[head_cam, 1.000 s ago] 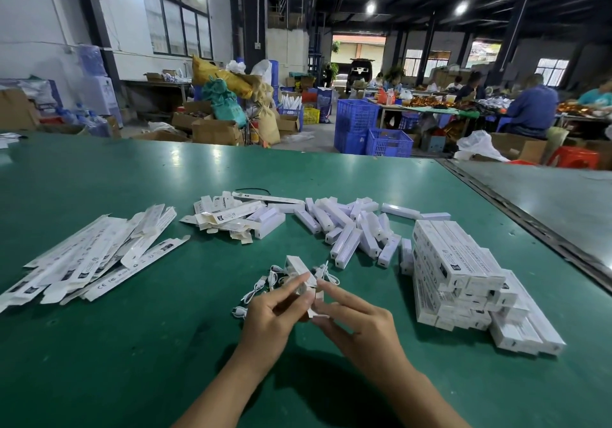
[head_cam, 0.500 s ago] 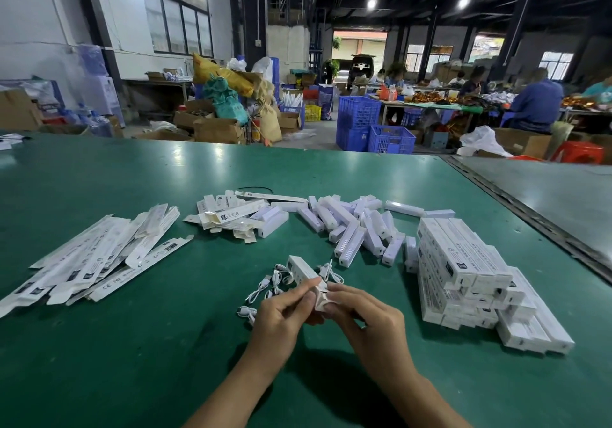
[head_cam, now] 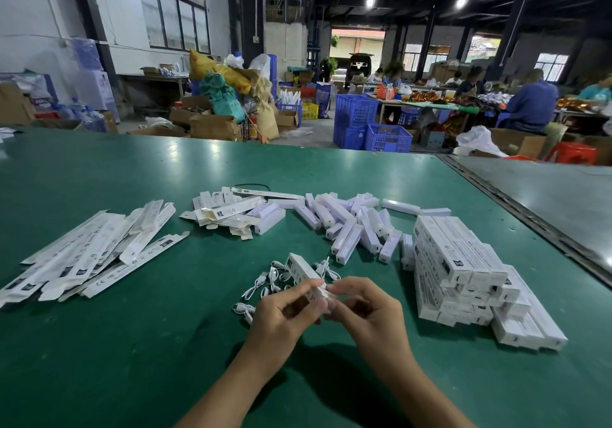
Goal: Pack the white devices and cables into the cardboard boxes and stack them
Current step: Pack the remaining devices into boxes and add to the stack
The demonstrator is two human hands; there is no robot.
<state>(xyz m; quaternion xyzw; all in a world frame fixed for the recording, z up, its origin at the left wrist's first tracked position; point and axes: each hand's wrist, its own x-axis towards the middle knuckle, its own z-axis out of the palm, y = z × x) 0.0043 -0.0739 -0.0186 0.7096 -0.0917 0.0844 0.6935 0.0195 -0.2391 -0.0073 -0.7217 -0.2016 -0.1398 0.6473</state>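
The left hand (head_cam: 284, 311) curls its fingers round the near end of a box (head_cam: 299, 268), held just above the table (head_cam: 165, 361), so the right hand (head_cam: 367, 311) can pinch the end flap (head_cam: 326, 292) with its fingertips (probably tucking it shut). Cables (head_cam: 265, 287) lie just beside it, devices (head_cam: 347, 229) behind, flat boxes (head_cam: 92, 255) at left and the finished stack (head_cam: 463, 262) at right, all within easy reach.

Change over one second. The right hand (head_cam: 367, 315), earlier with fingers (head_cam: 344, 287) stretched toward the box (head_cam: 299, 270), now curls them so the tips pinch the box's near end. The left hand (head_cam: 281, 318) closes more tightly round that same end. The end flap, earlier exposed, is now covered.
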